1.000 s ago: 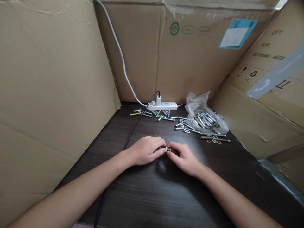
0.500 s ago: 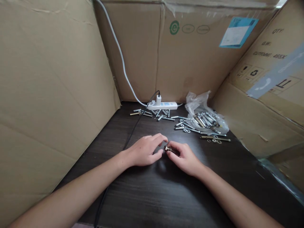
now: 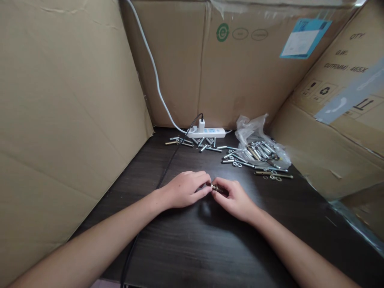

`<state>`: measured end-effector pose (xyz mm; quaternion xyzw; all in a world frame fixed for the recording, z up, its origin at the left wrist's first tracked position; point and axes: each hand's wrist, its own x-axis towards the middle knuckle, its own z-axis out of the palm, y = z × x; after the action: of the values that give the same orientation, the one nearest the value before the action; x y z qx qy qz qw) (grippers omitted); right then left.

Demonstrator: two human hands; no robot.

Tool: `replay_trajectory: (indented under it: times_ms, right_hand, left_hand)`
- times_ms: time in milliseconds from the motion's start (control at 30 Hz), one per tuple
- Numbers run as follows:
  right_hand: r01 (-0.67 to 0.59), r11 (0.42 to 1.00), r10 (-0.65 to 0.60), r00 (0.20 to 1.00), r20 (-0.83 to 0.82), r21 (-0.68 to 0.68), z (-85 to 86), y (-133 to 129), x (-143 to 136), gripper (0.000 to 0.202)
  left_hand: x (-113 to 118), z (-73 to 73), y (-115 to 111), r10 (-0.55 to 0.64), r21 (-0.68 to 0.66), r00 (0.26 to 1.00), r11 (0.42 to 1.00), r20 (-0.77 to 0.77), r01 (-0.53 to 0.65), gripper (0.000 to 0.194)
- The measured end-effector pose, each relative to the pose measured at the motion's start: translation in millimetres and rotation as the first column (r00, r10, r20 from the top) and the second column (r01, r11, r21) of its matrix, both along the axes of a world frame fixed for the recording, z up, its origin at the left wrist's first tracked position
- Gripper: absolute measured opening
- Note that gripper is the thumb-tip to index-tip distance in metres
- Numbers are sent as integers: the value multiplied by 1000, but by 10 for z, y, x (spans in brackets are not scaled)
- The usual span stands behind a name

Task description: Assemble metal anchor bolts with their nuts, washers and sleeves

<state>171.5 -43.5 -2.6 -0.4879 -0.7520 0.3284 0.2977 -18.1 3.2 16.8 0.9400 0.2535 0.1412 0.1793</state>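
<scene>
My right hand (image 3: pixel 235 199) is closed around a dark, brassy expansion bolt (image 3: pixel 216 187), with thumb and fingers along its length. The bolt's nut end points left, and its other end is hidden in the palm. My left hand (image 3: pixel 188 189) pinches that nut end between thumb and fingertips, partly covering it. Both hands are just above the dark wooden table (image 3: pixel 180 248), near its middle.
Loose bolts, sleeves, nuts and washers (image 3: pixel 237 163) lie beyond the hands. A clear plastic bag (image 3: pixel 250 128) holds several more bolts. Behind are a white power strip (image 3: pixel 210 133) and a black cable (image 3: pixel 168 166). Cardboard walls (image 3: pixel 177 60) enclose three sides.
My left thumb and fingers have closed onto the nut end of the bolt; they were apart from it before. My right hand keeps its hold. The view has shifted slightly.
</scene>
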Motion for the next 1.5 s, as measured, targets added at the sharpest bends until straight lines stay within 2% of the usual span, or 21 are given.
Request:
replay_trajectory:
  times_ms: [167,267,467,700,1500]
  right_hand:
    - [4,1000,-4,1000,-9,4,-6,6,3,8]
    - [2,1000,-2,1000,-2,-4,2,3,-2,8]
    - [3,1000,-3,1000,7,-18,-2,0,-1,7]
    - [6,1000,-7,1000,-24,-12,-1,1,0,8]
    - [7,1000,-7,1000,-12,9,-16,-20,-13,12]
  left_hand:
    - [-13,32,-41,23,-14,996,1000,90,-22,25]
    - [-11,27,-21,41,-3,998,999,45,-41,18]
    - [8,-18,24,1,40,999,999,-45,1,30]
    - [4,10,-18,3,9,1000,1000,13,-3,15]
    - [-2,33,-37,-51,60,998,997,40,48,23]
